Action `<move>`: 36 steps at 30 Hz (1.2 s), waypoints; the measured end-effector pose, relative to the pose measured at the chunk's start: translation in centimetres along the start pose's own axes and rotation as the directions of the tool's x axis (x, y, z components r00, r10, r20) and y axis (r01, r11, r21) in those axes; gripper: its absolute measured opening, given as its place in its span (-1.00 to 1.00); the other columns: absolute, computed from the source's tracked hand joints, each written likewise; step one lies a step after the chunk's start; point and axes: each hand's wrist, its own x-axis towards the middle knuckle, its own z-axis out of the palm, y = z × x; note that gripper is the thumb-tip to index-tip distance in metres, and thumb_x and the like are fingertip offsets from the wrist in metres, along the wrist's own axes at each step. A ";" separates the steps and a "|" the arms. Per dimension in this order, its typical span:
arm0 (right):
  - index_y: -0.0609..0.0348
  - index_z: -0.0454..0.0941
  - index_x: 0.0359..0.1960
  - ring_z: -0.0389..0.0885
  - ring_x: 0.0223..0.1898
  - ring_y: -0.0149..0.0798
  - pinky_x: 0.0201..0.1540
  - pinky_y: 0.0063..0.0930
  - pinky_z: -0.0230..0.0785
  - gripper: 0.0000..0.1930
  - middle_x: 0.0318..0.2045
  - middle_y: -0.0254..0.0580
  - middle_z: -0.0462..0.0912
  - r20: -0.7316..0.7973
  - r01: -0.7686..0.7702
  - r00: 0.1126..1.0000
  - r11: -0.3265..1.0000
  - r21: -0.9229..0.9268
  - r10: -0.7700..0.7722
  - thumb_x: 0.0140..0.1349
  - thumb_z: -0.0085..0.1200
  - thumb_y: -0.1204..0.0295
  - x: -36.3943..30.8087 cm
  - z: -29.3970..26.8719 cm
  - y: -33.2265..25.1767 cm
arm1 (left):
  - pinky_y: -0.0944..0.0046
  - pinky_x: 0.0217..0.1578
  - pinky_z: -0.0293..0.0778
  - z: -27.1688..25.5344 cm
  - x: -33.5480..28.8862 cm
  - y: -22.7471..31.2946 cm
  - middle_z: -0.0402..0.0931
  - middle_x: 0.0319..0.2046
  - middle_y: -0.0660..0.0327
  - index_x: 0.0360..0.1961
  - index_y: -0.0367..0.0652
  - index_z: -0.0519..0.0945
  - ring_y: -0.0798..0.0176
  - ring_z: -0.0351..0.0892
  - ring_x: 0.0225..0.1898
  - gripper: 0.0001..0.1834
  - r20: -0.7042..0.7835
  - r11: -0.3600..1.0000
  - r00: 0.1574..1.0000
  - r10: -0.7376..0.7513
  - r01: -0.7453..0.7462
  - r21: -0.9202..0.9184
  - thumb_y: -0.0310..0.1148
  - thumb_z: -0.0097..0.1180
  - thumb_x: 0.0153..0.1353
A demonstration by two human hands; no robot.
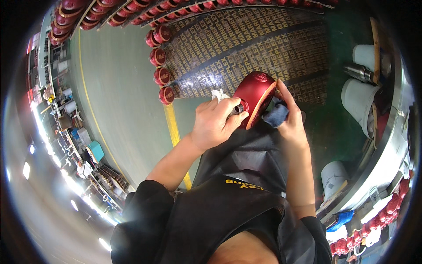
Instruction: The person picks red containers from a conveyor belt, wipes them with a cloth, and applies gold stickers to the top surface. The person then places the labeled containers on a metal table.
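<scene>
Closest to you, your black apron (211,202) spreads across your body, yellow lettering on its chest, and dark folds hang beneath your hands. Your left hand (215,123) is nearly closed: thumb and forefinger pinch a short dark neck (238,109) on the left face of the red vessel (254,93), the other fingers curled in behind. A crumpled white wad (219,95) pokes out just beyond those knuckles. Your right hand (292,119) is half-curled, with the blue cloth (276,115) bunched in its grip and its longer fingers stretched up to the vessel's orange rim (266,100); how tightly they press, you cannot tell from this view. You have the vessel tilted in the air, between both hands, before the near edge of a dark panel (246,48) printed in yellow.

Farther out, a yellow stripe (172,125) crosses the green floor (118,88) toward that panel's near left corner. Similar red vessels (162,76) line its left edge, and a longer row (198,8) runs along its far edge. Well off to your right are pale buckets (357,103) and a silver canister (357,71); far to your left, a teal bin (95,151) sits among cluttered shelving.
</scene>
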 end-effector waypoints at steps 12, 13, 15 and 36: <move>0.30 0.45 0.18 0.63 0.02 -0.01 0.13 -0.29 0.42 -0.40 -0.04 0.07 0.64 0.129 0.019 0.992 0.996 -0.084 -0.008 0.04 0.22 0.39 5.9 6.5 1.3 | 0.18 -0.56 0.42 -3.2 -3.8 -5.2 0.60 -0.50 0.12 -0.19 -0.25 0.61 0.12 0.55 -0.60 -0.64 0.021 0.988 0.997 -0.071 0.067 0.140 -0.33 0.44 0.04; 0.28 0.48 0.15 0.66 -0.03 -0.05 0.10 -0.34 0.44 -0.46 -0.11 0.04 0.67 0.126 -0.042 0.991 0.999 -0.028 0.046 0.06 0.17 0.43 6.3 7.1 1.5 | 0.18 -0.56 0.43 -3.5 -4.1 -5.6 0.60 -0.50 0.13 -0.19 -0.25 0.61 0.12 0.55 -0.60 -0.64 0.023 0.987 0.995 -0.094 0.090 0.133 -0.33 0.44 0.04; 0.29 0.47 0.17 0.65 0.00 -0.05 0.12 -0.34 0.43 -0.43 -0.07 0.06 0.66 0.165 -0.056 0.984 0.998 -0.028 0.060 0.05 0.19 0.42 6.8 8.0 1.6 | 0.18 -0.58 0.40 -3.9 -4.5 -6.3 0.55 -0.54 0.15 -0.21 -0.24 0.60 0.14 0.51 -0.62 -0.66 0.003 0.988 0.993 -0.116 0.115 0.107 -0.33 0.43 0.05; 0.29 0.51 0.15 0.57 -0.02 -0.29 0.13 -0.40 0.36 -0.57 -0.08 -0.11 0.67 0.042 -0.379 0.925 0.921 0.093 0.377 0.39 0.11 0.25 3.2 5.0 11.6 | -0.03 -0.43 0.50 -3.8 -10.0 -33.1 0.53 -0.41 -0.04 -0.17 -0.20 0.54 -0.11 0.60 -0.41 -0.67 -0.102 0.853 0.909 -0.403 0.414 0.317 -0.13 0.18 0.30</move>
